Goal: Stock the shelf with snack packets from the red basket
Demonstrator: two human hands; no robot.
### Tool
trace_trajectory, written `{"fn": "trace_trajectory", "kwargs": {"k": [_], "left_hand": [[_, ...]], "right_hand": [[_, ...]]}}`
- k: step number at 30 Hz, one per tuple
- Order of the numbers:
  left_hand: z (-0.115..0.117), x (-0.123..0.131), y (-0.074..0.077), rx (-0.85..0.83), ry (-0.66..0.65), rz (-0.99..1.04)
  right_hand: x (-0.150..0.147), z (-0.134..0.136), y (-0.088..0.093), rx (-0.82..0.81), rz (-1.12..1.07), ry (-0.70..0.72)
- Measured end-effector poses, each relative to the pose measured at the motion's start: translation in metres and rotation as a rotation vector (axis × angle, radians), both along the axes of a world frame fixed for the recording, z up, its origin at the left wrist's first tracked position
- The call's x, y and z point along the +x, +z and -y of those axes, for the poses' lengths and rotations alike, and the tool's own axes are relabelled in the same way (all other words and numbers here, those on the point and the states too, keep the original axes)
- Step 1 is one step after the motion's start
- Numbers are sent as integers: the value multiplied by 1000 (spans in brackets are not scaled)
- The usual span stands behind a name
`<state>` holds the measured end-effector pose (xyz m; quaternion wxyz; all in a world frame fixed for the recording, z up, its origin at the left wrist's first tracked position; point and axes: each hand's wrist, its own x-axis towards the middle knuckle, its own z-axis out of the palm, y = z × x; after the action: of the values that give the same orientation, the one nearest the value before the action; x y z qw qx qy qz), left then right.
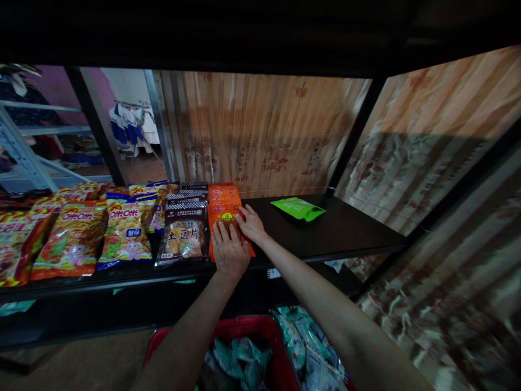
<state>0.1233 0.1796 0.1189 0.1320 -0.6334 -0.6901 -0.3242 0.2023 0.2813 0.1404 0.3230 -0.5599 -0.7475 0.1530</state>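
Both my hands rest flat on a stack of orange snack packets on a black shelf. My left hand lies palm down over the near end of the front packet, fingers stretched out. My right hand lies beside it on the packet's right edge, fingers also extended. Left of the orange row stand brown-and-checkered packets, then blue-and-yellow packets and red-orange packets.
A single green packet lies farther right on the black shelf, with bare shelf around it. Below my arms a red basket holds several pale green packets. A wood-patterned panel backs the shelf; a dark shelf hangs overhead.
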Motion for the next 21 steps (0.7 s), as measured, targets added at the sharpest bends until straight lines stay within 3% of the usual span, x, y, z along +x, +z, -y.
{"fn": "trace_trajectory", "kwargs": {"k": [5, 10, 16, 21], "left_hand": [[27, 9, 8, -32, -96, -13], [60, 15, 4, -9, -236, -19], [102, 15, -9, 14, -480, -36], [138, 10, -35, -181, -557, 43]], "right_hand": [[11, 14, 1, 13, -57, -80], [21, 44, -1, 94, -124, -75], [30, 89, -10, 267, -199, 13], [34, 135, -31, 364, -234, 82]]}}
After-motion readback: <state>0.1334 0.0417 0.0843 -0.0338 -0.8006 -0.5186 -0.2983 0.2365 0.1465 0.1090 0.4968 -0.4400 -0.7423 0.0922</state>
